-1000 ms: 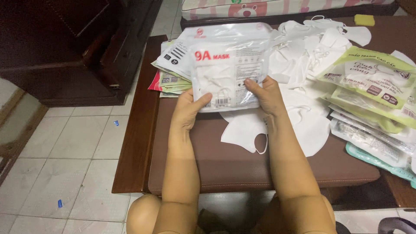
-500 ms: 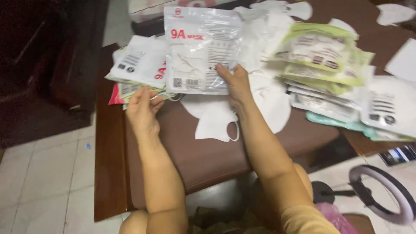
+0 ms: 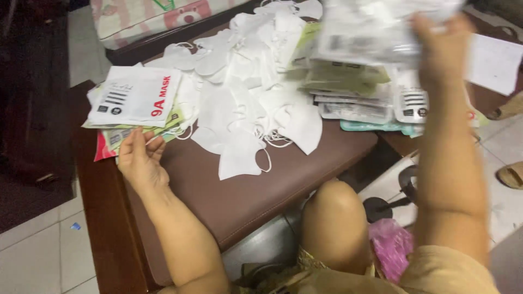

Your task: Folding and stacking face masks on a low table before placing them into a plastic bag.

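My right hand is raised at the upper right, gripping a clear plastic mask packet that shows blurred above a stack of filled packets. My left hand rests palm up on the brown padded bench, fingers apart, touching the edge of a small stack of flat packets with a white one on top. A heap of loose white face masks lies between the two stacks.
A single white mask lies nearest the bench's front. My knee sits below the bench edge, with a pink plastic bag and a black ring stand on the tiled floor. A white sheet lies far right.
My right hand carried the mask packet from the bench centre up and over to the right stack. My left hand let go of it and dropped beside the left stack. The view swung right.
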